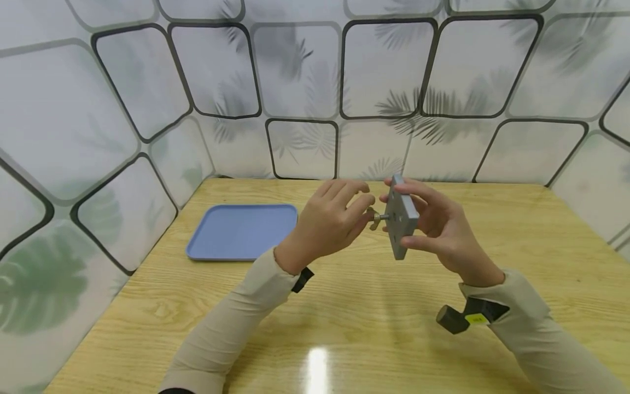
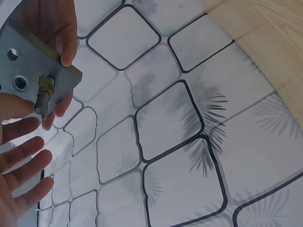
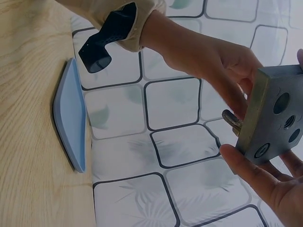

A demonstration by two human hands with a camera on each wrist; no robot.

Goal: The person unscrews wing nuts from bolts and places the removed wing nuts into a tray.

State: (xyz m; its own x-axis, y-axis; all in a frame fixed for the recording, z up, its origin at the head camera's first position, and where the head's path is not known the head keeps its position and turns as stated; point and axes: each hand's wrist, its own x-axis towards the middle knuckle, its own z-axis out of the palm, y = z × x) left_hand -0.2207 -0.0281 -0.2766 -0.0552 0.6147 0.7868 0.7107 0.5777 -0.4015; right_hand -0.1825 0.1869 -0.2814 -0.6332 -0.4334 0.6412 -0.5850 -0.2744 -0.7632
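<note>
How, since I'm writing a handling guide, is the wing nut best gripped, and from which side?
Probably pinch the wing nut across its two wings, coming from the side of the left hand. The wings stick out from the bolt, which juts from the metal plate toward that hand, while the right hand grips the plate's edges, clear of the nut.

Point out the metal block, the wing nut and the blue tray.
Metal block [image 3: 272, 126], right wrist view: its face, between holes.
Wing nut [image 2: 46, 86], left wrist view: its brass-coloured body.
Blue tray [image 1: 241, 232], head view: its bare flat bottom.
</note>
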